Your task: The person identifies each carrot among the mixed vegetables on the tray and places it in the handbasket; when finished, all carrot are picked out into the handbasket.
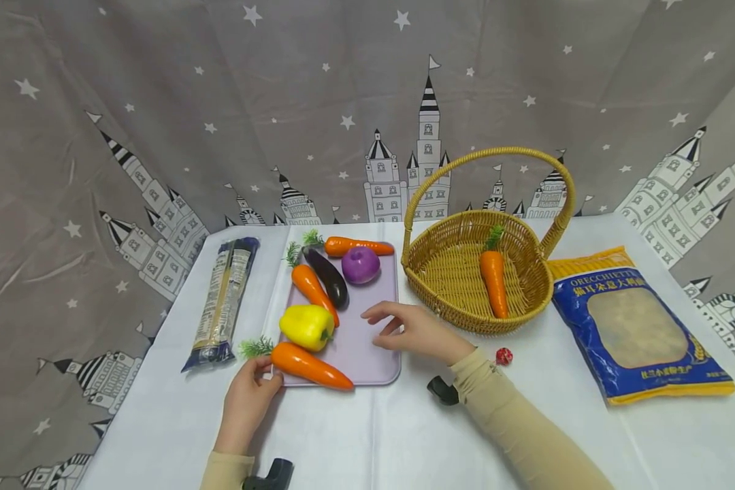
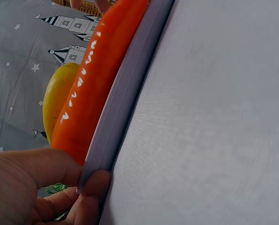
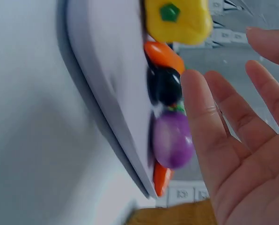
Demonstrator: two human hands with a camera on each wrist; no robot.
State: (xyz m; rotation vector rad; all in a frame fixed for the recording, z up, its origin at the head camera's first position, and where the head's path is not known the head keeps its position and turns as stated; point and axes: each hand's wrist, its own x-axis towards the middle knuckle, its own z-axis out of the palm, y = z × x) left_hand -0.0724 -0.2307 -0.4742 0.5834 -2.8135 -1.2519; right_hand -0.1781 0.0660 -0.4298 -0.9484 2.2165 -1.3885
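A lilac tray [image 1: 367, 357] lies on the table with vegetables on it. Its near left corner is pinched by my left hand [image 1: 250, 403], thumb above the rim [image 2: 112, 110] and fingers beneath. Right beside that thumb is an orange carrot [image 1: 311, 366] with a leafy green top. Behind it sit a yellow bell pepper [image 1: 307, 327], another carrot [image 1: 312, 286], a dark eggplant [image 1: 327, 278], a purple onion [image 1: 361, 265] and a far carrot [image 1: 358, 246]. My right hand [image 1: 413, 330] hovers over the tray's right side, fingers loosely bent, holding nothing.
A wicker basket [image 1: 447, 272] with a tall handle stands right of the tray, one carrot [image 1: 495, 284] inside. Farther right lies a blue orecchiette bag [image 1: 640, 333]; a long pasta packet [image 1: 222, 303] is at left. A small red object [image 1: 503, 356] lies near my right sleeve.
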